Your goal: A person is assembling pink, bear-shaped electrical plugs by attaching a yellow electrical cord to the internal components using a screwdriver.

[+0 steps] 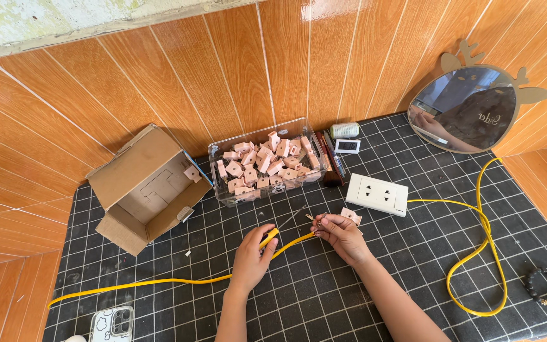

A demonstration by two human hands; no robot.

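- Your left hand (250, 256) has its grip closed around the one yellow cable (159, 280), pinching it near the cut end, which sticks up just past your fingers
- Your right hand (342, 235) has its fingertips pinched together on a small metal part (320, 219); it is too small to tell what kind, and the cable passes just under this hand
- The cable runs left from your hands across the black gridded table (324, 297) toward the table's left edge; a second stretch loops wide on the right and leads back to the one white double socket (377, 194)
- One thin metal tool (292, 217), like a pin or a pair of tweezers, lies on the table between your hands and the clear box
- One clear plastic box (218, 166) stands behind your hands, full of pink plastic pieces (264, 163), too many and too heaped to count
- One more pink piece (351, 215) lies loose just beside your right hand
- One open cardboard box (135, 183) lies on its side at the left, with one pink piece inside it
- One phone (112, 323) lies at the near left edge, one dark bead bracelet (545, 286) at the right, one oval mirror (465, 118) leans on the tiled wall
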